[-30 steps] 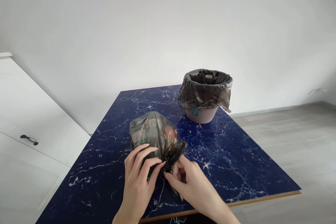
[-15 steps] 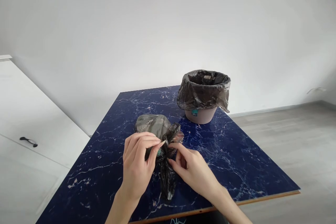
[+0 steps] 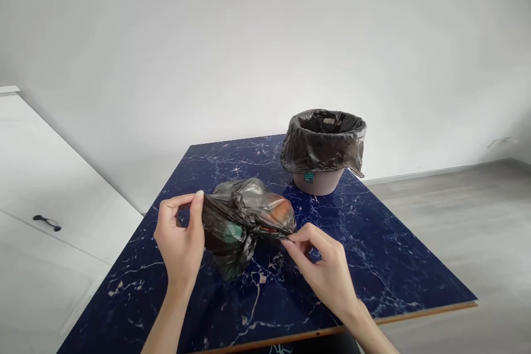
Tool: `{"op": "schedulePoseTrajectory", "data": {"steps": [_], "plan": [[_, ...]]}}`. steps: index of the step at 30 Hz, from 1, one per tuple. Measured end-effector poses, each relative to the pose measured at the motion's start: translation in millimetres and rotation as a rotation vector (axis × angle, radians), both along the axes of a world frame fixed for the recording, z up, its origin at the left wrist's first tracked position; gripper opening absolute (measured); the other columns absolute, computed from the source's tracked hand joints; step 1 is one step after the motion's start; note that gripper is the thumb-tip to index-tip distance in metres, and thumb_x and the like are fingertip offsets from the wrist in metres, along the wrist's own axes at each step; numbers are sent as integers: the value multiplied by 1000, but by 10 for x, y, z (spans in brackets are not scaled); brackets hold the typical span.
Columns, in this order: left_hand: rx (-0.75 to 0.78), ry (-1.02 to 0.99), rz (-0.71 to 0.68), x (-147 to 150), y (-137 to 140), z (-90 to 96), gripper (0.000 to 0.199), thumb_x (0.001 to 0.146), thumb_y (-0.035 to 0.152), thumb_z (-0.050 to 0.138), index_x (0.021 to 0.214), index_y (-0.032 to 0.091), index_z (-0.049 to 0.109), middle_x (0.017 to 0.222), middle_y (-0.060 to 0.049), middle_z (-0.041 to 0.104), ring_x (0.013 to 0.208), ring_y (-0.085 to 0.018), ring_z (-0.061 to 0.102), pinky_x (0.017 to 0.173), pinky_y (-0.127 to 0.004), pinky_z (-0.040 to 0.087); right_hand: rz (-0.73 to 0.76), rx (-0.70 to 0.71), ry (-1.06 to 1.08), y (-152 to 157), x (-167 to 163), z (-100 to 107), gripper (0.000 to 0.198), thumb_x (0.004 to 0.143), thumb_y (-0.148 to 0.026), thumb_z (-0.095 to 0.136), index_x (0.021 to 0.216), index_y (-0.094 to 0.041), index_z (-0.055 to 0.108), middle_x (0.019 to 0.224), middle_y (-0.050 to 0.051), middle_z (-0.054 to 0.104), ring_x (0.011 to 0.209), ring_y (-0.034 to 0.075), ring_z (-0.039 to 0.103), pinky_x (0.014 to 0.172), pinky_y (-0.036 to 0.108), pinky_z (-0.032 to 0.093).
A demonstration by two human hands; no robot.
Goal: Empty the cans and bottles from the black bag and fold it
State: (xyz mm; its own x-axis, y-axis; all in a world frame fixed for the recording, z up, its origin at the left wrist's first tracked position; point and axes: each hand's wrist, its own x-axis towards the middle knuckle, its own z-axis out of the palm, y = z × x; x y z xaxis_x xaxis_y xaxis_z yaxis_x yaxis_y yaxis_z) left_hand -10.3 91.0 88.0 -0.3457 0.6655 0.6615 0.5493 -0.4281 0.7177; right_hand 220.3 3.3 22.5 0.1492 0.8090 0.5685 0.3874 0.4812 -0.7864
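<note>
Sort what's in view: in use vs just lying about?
In use: left hand and right hand, each pinching a side of the filled black bin bag.
Lying about: lined wastebasket, blue marble table, white cabinet.

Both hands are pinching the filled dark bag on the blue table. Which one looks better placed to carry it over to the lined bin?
Probably the right hand: it pinches the filled bag on the side facing the lined bin, which stands far right. The left hand pinches the opposite edge, farther away.

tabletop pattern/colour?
Dark blue with white marble veining, on the table; head view.
</note>
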Motion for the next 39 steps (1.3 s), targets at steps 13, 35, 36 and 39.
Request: {"op": "schedulePoseTrajectory", "data": {"steps": [13, 35, 36, 39], "plan": [[-69, -97, -75, -200, 211, -166, 34, 90, 52, 78, 98, 19, 71, 94, -6, 74, 92, -24, 72, 83, -35, 57, 62, -12, -134, -226, -8, -362, 8, 107, -20, 60, 102, -25, 65, 85, 0, 65, 65, 12, 61, 61, 25, 50], [14, 1033, -312, -393, -1120, -615, 26, 108, 21, 53, 130, 22, 66, 113, -6, 80, 105, -26, 75, 95, -41, 53, 237, 22, -510, -523, -329, -365, 24, 100, -8, 52, 114, -21, 66, 94, 6, 63, 76, 19, 64, 65, 30, 54], [3, 1024, -240, -466, -1076, -679, 27, 109, 24, 52, 132, 22, 66, 116, -7, 79, 107, -27, 74, 96, -42, 52, 241, 40, -511, -538, -352, -372, 21, 99, -8, 53, 111, -20, 66, 93, 6, 63, 75, 19, 63, 64, 29, 53], [-45, 990, -66, -684, -962, -827, 32, 109, 34, 55, 137, 20, 61, 126, -14, 73, 116, -33, 71, 100, -46, 51, 266, 91, -509, -561, -477, -440, 19, 96, -6, 56, 103, -20, 66, 88, 4, 65, 71, 17, 63, 60, 28, 49]]}}
